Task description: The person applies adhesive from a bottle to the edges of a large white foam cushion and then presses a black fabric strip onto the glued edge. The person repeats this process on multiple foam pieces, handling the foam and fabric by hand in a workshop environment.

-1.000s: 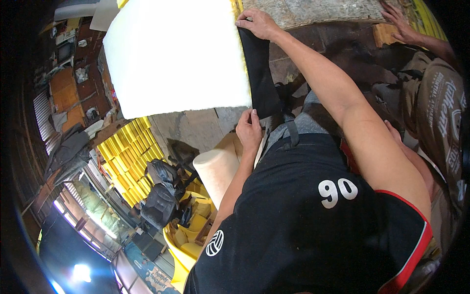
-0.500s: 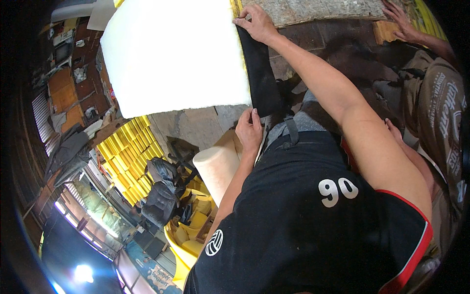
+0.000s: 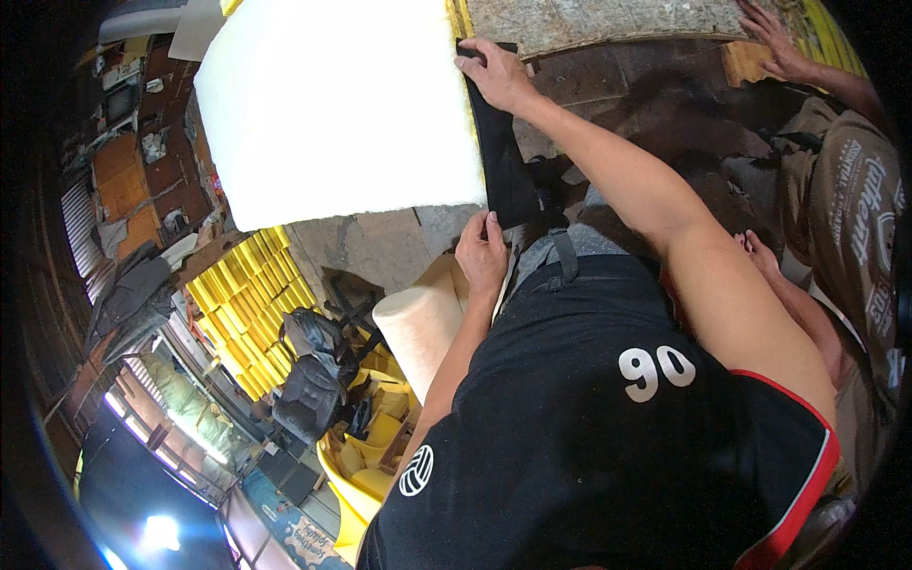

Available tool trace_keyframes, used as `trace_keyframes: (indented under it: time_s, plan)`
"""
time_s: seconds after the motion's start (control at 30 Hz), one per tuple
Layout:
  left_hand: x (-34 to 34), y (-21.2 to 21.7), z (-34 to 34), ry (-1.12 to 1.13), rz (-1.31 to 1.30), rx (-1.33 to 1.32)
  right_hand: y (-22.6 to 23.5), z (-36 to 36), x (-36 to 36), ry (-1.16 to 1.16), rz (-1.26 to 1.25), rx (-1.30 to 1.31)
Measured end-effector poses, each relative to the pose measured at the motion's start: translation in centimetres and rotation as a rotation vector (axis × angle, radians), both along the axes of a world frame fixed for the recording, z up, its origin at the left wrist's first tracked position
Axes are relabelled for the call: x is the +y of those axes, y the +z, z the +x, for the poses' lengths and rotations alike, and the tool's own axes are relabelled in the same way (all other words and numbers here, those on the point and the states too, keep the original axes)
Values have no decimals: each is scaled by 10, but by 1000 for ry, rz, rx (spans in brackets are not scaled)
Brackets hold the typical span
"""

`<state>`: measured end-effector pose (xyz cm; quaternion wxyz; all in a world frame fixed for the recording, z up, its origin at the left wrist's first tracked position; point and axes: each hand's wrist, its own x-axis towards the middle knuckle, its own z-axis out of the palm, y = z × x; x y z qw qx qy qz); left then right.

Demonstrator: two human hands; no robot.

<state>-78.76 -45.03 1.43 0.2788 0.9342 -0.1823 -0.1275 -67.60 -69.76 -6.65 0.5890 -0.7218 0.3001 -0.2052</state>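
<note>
A thick white padding sheet [image 3: 332,114] with yellow foam along its right edge lies in front of me. A black fabric strip [image 3: 500,157] hangs down along that edge. My right hand [image 3: 496,76] is closed on the strip's far end, thumb and fingers pinching it against the edge. At the near corner, my left hand [image 3: 483,255] pinches the lower end of the fabric between thumb and fingertips. Between the two hands the strip runs fairly straight.
A worn wooden board [image 3: 589,24] lies at the far right. Beside my left forearm stands a cream roll [image 3: 418,323]. Stacked yellow foam pieces [image 3: 249,309] fill the left. At the right, a person in a brown shirt [image 3: 850,209] rests a hand [image 3: 774,43] near the board.
My right hand has shifted slightly nearer along the edge, and a bit of the black fabric now shows beyond it. The left hand stays at the near corner.
</note>
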Motion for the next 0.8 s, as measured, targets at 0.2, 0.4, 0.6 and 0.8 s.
trace_keyframes:
  time_s: [0.2, 0.4, 0.6, 0.8]
  plan:
    - [3, -3, 0, -15, -13, -28, 24, -23, 21, 47, 183, 14]
    - [3, -2, -1, -15, -12, -21, 17, -36, 43, 21, 163, -81]
    - [3, -1, -1, -33, -3, -14, 32, -64, 67, 101, 273, -11]
    - [9, -5, 3, -55, 24, -53, 3, -75, 79, -50, 192, -135]
